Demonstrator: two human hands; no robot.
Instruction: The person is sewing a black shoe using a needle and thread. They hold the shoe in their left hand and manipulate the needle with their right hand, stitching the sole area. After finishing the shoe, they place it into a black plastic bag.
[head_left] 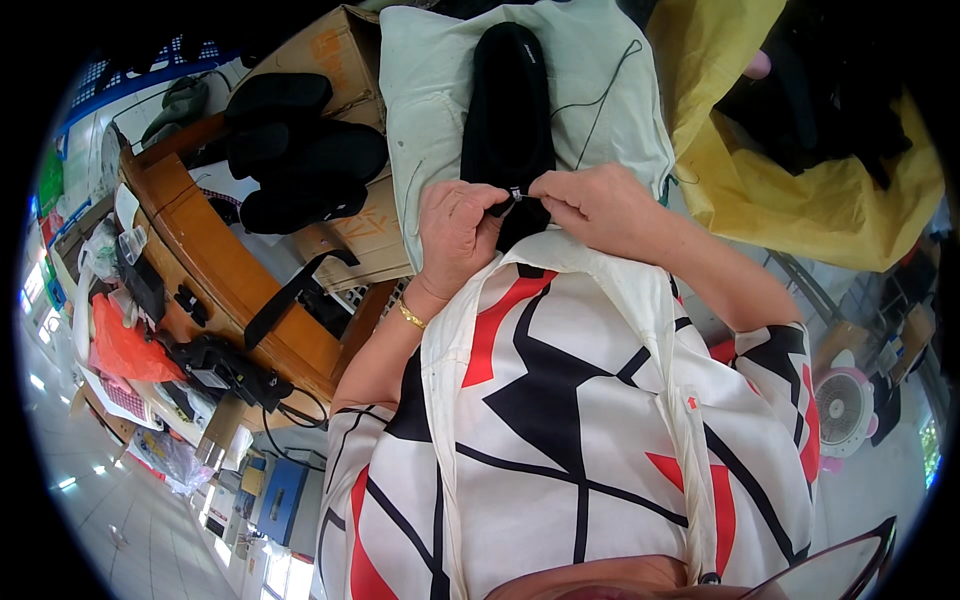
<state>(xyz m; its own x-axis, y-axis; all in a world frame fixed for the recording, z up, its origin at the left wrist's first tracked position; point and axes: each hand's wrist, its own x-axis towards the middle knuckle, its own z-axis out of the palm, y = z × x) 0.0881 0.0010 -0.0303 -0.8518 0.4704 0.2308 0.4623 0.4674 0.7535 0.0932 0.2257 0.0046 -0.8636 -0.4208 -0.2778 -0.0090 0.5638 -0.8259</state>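
A black slip-on shoe [508, 110] lies sole-down on a pale green cloth [430, 70], its toe pointing away from me and its near end close to my apron. At that near end my left hand [455, 228] pinches the shoe's black edge between thumb and finger. Opposite it, my right hand [600, 208] is closed in a pinch, fingertips almost meeting the left ones. A small whitish bit [517, 195] shows between the two hands; its kind is too small to tell. Dark thread [600, 100] loops over the cloth to the right of the shoe.
Several black shoes [300, 150] are piled on a cardboard box [350, 70] at left, beside a cluttered wooden table [220, 260]. On the right hangs a yellow sack [720, 180] with black items inside. A pink-and-white fan [843, 408] stands at lower right.
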